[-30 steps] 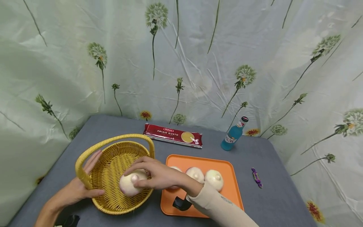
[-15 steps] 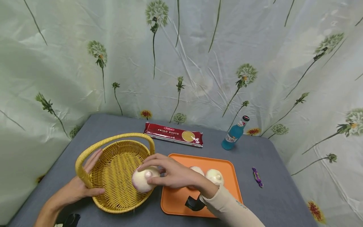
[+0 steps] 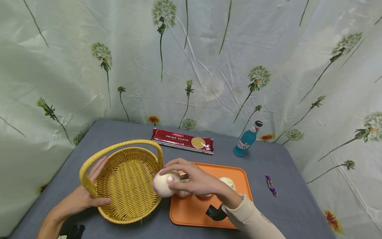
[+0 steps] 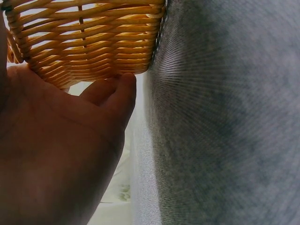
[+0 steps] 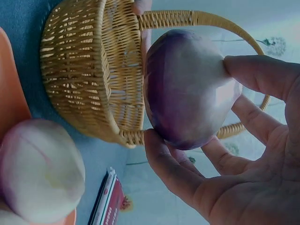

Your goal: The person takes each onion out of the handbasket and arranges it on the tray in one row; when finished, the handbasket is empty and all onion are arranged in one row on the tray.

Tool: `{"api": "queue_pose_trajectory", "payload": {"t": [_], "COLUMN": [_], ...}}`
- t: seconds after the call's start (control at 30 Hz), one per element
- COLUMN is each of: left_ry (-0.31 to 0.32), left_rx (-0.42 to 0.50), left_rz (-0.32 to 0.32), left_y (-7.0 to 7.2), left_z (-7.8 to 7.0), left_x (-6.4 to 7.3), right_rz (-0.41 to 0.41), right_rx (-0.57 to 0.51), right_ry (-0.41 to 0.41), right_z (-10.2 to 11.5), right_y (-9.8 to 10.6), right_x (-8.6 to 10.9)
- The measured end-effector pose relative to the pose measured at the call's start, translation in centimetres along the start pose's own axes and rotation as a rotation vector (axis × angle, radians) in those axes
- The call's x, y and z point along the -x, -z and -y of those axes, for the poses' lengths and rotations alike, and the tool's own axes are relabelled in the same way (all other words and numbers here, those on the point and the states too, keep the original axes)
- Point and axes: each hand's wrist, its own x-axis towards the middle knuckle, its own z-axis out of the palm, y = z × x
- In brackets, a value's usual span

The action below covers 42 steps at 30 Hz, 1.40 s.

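Note:
A round white-and-purple turnip [image 3: 163,185] is pinched between the thumb and fingers of my right hand [image 3: 195,179]. It hangs over the gap between the yellow wicker basket [image 3: 125,189] and the orange tray [image 3: 188,214]. The right wrist view shows the turnip's purple side [image 5: 178,89] toward the basket, with fingertips spread around it. My left hand [image 3: 76,200] holds the basket's left side, thumb at the rim and fingers beside the handle base. Nothing lies inside the basket. Other turnips [image 3: 227,182] sit on the tray, partly hidden by my right hand and forearm.
A red pasta packet [image 3: 182,141] lies behind the tray. At the back right stands a blue bottle [image 3: 246,141], and a purple wrapped candy [image 3: 271,185] lies to the right of the tray. The basket's tall handle [image 3: 119,146] arches over its opening. A flowered curtain [image 3: 209,66] hangs behind the table.
My right hand has carried the turnip rightward, from over the basket's inside to past its right rim beside the tray. The left hand and the basket have stayed in place.

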Motion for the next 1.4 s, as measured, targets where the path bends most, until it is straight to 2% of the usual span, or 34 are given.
{"api": "queue_pose_trajectory", "payload": {"t": [0.47,0.77,1.03,1.3,1.4], "left_ry": [0.026,0.006,-0.002,-0.004,-0.004], "left_rx": [0.016,0.017,-0.005,0.009,0.014], "left_rz": [0.005,0.002,0.0,0.001,0.001], "left_y": [0.0,0.0,0.0,-0.1,-0.1], "left_z": [0.0,0.0,-0.1,-0.2,-0.2], "left_x": [0.2,0.1,0.2,0.2,0.1], "right_rz": [-0.069,-0.125,-0.189,-0.243,-0.253], "right_rx": [-0.016,-0.009,0.049,0.143,0.143], "right_ry": [-0.041,-0.039,0.005,-0.038,-0.057], "right_z": [-0.8,-1.7,-2.0,-2.3,-2.6], "right_y": [1.6,2.2,3.0,3.8,4.1], "right_x": [2.6,4.0,5.3,6.9,7.6]}}
